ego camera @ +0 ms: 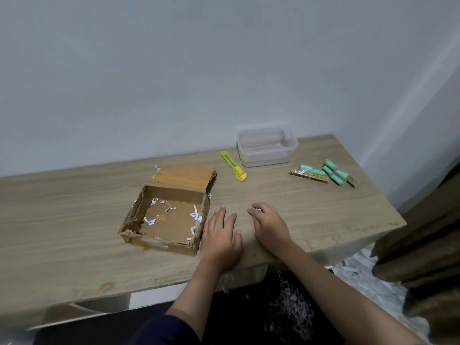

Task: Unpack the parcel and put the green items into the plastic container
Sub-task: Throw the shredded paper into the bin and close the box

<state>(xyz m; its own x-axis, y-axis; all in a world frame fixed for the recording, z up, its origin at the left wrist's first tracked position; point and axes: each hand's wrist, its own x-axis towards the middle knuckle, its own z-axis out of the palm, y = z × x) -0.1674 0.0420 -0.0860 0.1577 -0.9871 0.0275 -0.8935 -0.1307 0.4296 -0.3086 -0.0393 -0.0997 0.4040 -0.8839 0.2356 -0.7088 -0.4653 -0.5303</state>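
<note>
The open cardboard parcel (174,192) sits on the wooden table (74,207), its flap folded back, with only a few white paper shreds (195,216) inside. Several green cylinders (334,171) lie at the far right among brown packets (308,176). The clear plastic container (266,145) stands at the back by the wall with nothing in it. My left hand (219,237) lies flat on the table, touching the parcel's right side. My right hand (268,225) rests beside it, fingers curled over a small white scrap.
A yellow-green utility knife (234,166) lies between the parcel and the container. Shredded paper (291,310) is heaped on the dark floor below the table's front edge. A brown curtain or cloth (423,245) hangs at the right. A wall stands behind the table.
</note>
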